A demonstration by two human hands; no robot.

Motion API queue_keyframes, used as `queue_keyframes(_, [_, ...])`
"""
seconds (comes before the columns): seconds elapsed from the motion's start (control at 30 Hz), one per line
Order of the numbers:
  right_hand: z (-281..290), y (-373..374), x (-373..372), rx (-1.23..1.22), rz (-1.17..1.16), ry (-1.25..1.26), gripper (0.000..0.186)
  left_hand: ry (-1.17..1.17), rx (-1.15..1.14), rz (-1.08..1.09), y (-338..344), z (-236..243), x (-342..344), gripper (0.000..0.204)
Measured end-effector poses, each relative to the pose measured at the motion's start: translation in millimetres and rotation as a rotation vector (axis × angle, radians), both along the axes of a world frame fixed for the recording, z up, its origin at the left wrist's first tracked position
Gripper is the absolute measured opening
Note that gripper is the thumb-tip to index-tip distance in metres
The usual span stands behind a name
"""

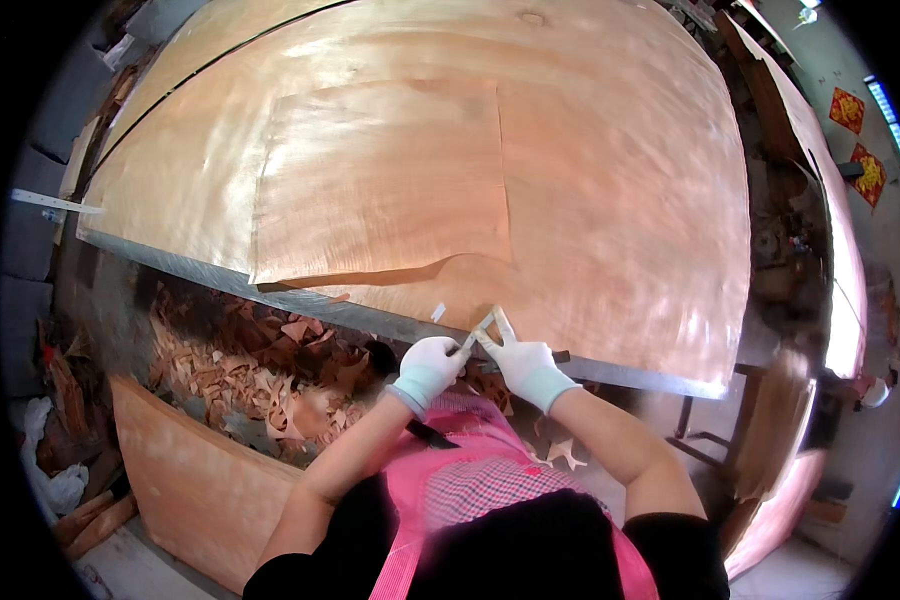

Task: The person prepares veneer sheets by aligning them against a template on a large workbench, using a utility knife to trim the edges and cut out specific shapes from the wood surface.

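Both my hands wear white gloves with pale green cuffs and meet at the near edge of a large wooden sheet (630,250). Between them a narrow whitish strip (503,322), perhaps tape, bends into a peak. My left hand (432,364) is closed, pinching the strip's left end. The fingers of my right hand (526,366) close on its right side. Something dark and thin (562,356) sticks out beside the right hand; its kind is hidden. A smaller rectangular veneer piece (385,180) lies on the sheet beyond my hands, its near edge uneven. A small white scrap (438,312) sits near my left hand.
Torn veneer scraps (260,370) are heaped below the table's near edge (660,378). At the lower left stands a curved wooden panel (190,470). A white ruler-like strip (55,202) juts out at the far left. Stacked boards (775,425) stand to the right.
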State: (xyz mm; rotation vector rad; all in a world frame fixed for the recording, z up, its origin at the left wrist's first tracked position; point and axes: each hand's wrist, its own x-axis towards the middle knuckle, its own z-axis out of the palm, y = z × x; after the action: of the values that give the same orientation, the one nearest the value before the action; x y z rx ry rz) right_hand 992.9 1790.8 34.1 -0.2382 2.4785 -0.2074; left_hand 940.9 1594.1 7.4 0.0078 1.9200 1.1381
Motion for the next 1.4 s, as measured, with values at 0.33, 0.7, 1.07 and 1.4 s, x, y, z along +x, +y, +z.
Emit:
queue_keyframes(0.33, [1, 2, -2, -0.006, 0.010, -0.014, 0.078, 1.092, -0.536, 0.072, -74, 27, -103, 0.033])
queue_keyframes(0.7, [0, -8, -55, -0.992, -1.238, 0.113, 0.040, 1.530, -0.461, -0.017, -151, 48, -136, 0.012])
queue_keyframes(1.07, [-7, -201, -129, -1.619, -1.594, -0.227, 0.046, 1.649, -0.402, 0.184, -401, 94, -119, 0.004])
queue_keyframes(1.4, [-7, -487, -258, -1.442, -1.274, -0.294, 0.039, 1.747, -0.611, 0.419, -654, 148, -148, 0.014])
